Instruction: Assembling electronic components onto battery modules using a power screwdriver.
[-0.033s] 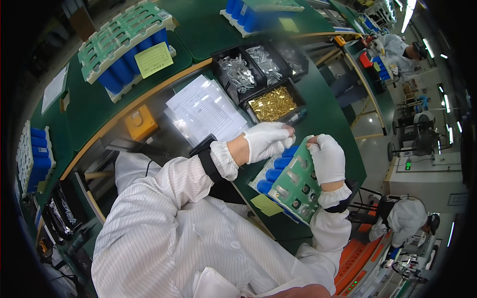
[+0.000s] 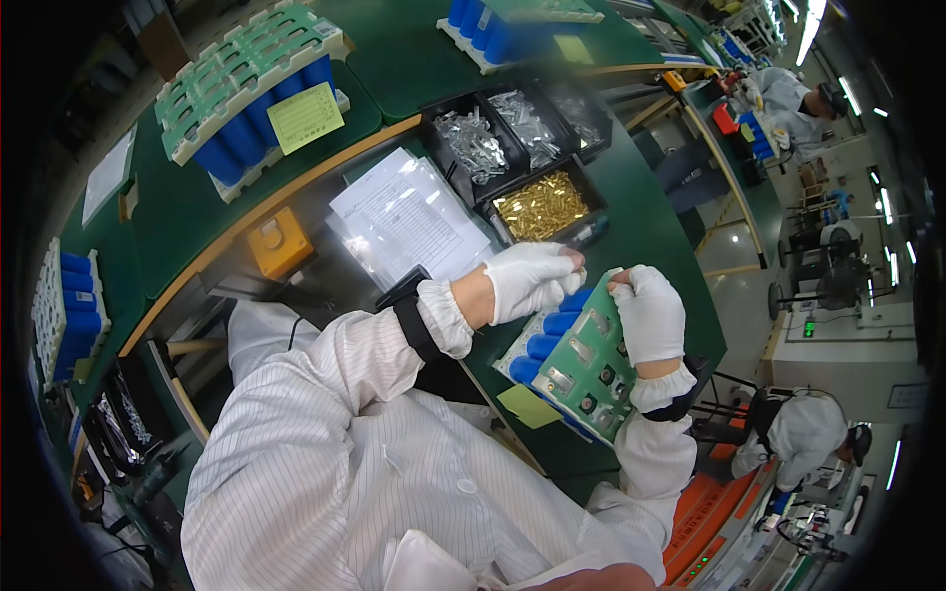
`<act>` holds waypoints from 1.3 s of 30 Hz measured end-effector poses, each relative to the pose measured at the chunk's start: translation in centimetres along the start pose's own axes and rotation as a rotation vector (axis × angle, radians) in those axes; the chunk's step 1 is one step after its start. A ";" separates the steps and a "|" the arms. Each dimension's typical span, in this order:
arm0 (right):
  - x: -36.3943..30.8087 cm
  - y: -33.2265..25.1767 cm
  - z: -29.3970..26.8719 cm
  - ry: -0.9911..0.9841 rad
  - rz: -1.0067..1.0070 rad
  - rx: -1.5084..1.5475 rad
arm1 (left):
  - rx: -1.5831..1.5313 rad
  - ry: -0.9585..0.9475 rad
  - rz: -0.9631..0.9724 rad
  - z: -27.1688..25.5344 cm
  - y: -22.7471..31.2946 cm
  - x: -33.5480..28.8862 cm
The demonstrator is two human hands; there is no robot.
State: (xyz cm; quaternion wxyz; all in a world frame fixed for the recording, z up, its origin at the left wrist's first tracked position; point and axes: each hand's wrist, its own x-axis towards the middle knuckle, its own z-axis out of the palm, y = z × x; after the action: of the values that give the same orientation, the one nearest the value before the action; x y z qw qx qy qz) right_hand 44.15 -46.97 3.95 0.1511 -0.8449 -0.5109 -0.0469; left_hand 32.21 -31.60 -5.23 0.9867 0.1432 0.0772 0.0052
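Note:
Below the parts bins, a battery pack [image 2: 539,347] of blue cylindrical cells stands with a green cover plate [image 2: 589,369] over it. Metal tabs and round terminals show in the plate's openings, and a yellow-green label [image 2: 529,405] hangs at its near side. Over the pack's far left corner is my left hand [image 2: 532,281], white-gloved with bare fingertips. Its fingers are pinched together, and whatever they hold is too small to make out. My right hand [image 2: 650,317], gloved likewise, is curled at the plate's far right edge; its fingertips hide what they grip.
Black bins hold silver metal pieces [image 2: 471,146] and brass-coloured fasteners [image 2: 542,204]. Left of them lie papers in clear sleeves [image 2: 409,217] and a yellow box [image 2: 280,243]. Another battery pack [image 2: 246,94] stands at the far left. Co-workers [image 2: 803,438] are at the right.

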 end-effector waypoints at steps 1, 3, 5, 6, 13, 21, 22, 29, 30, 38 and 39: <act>0.1 -0.3 -0.1 -0.003 0.016 -0.071 | 0.007 -0.012 -0.004 -0.1 -0.1 0.0; 0.2 -0.6 -0.1 -0.002 0.037 -0.178 | 0.061 0.032 -0.013 0.4 -0.1 -0.2; 0.3 -0.7 0.2 0.005 0.039 -0.249 | 0.081 0.055 -0.028 0.6 -0.2 -0.4; 0.4 -0.6 0.4 0.004 0.027 -0.271 | 0.073 0.056 -0.039 0.7 -0.3 -0.5; 0.6 -0.4 0.6 -0.023 0.050 -0.308 | 0.147 0.103 -0.033 1.8 -0.8 -1.0; 0.1 1.0 -0.5 -0.014 -0.176 0.003 | 0.129 0.076 0.007 0.9 -0.6 -1.3; 0.1 1.2 -0.5 -0.004 -0.191 0.002 | 0.128 0.082 0.016 0.8 -0.6 -1.3; 0.1 0.7 -0.8 0.014 -0.268 -0.117 | 0.120 0.086 0.013 0.8 -0.6 -1.4; 0.1 0.6 -0.8 0.013 -0.271 -0.126 | 0.118 0.083 0.011 0.8 -0.6 -1.4; 0.1 -0.1 -0.9 -0.008 -0.237 -0.184 | 0.118 0.086 0.009 0.6 -0.7 -1.3; 0.1 -0.2 -0.9 -0.027 -0.205 -0.216 | 0.121 0.089 0.008 0.6 -0.7 -1.3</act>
State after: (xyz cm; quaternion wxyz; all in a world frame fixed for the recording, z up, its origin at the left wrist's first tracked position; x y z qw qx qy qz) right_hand 44.11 -47.06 4.87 0.0467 -0.8003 -0.5884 -0.1053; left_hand 31.02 -32.52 -4.67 0.9718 0.2024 0.1204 0.0109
